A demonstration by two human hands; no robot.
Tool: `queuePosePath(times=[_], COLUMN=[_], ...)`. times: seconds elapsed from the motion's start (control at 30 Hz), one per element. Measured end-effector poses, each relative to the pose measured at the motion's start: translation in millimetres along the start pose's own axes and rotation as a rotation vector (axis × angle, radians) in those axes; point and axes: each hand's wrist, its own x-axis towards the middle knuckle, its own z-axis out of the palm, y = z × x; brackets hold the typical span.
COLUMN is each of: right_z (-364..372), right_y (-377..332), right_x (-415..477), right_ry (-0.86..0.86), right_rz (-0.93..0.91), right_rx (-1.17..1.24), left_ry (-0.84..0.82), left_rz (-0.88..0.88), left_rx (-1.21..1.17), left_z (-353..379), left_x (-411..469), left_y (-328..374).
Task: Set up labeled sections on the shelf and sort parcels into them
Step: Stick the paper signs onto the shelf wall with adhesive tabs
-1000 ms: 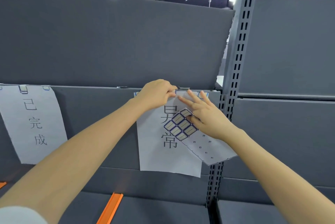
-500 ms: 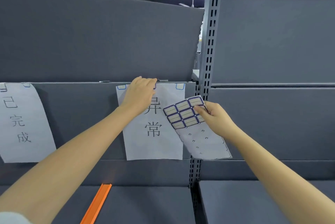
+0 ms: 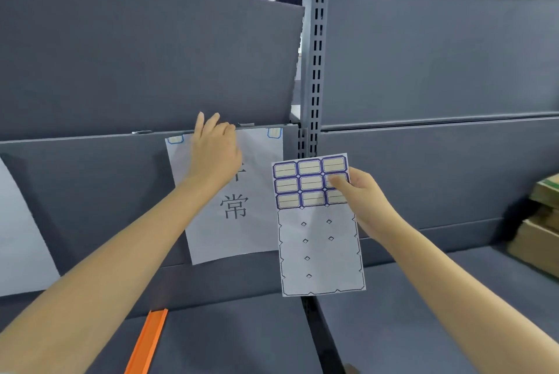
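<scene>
At the shelf (image 3: 90,143), left hand (image 3: 216,151) lies spread on the paper sign (image 3: 260,222); right hand (image 3: 360,195) pinches a sticker sheet (image 3: 320,246).

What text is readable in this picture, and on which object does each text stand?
"常": lower character on the paper sign stuck on the shelf panel.
Upper character there: mostly hidden by the left hand, unreadable.
On the sticker sheet in the right hand: labels blank.
On the cardboard boxes: no readable print.
</scene>
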Motion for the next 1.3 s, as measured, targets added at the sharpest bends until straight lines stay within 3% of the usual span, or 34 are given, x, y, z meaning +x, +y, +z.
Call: queuePosePath(times=[0.13, 0.3, 0.6, 0.93, 1.17, 1.3], right_z=[2, -2, -51, -163, -272, -321], right_y=[-1, -3, 4, 30, 63, 90], right_x=[-17, -39, -96, -176, -258, -288], right_ry=[0.053, 0.172, 0.349, 0.376, 0.413, 0.492], right_rz=[0.030, 0.055, 0.131, 0.129, 0.280, 0.318], right_rx=[0.023, -0.020, -0.095, -0.038, -0.033, -0.082], left_ry=[-0.018, -0.544, -0.787, -0.725, -0.582, -0.585], left_rz=[0.086, 0.122, 0.215, 0.234, 0.180, 0.082], left_rx=[-0.418, -0.995, -1.246, -1.365, -1.419, -1.470], left_z=[-16, -25, -13, -28, -44, -36], left_x=[-15, -28, -41, -57, -83, -105], left_y=[33, 79, 138, 273, 399, 460])
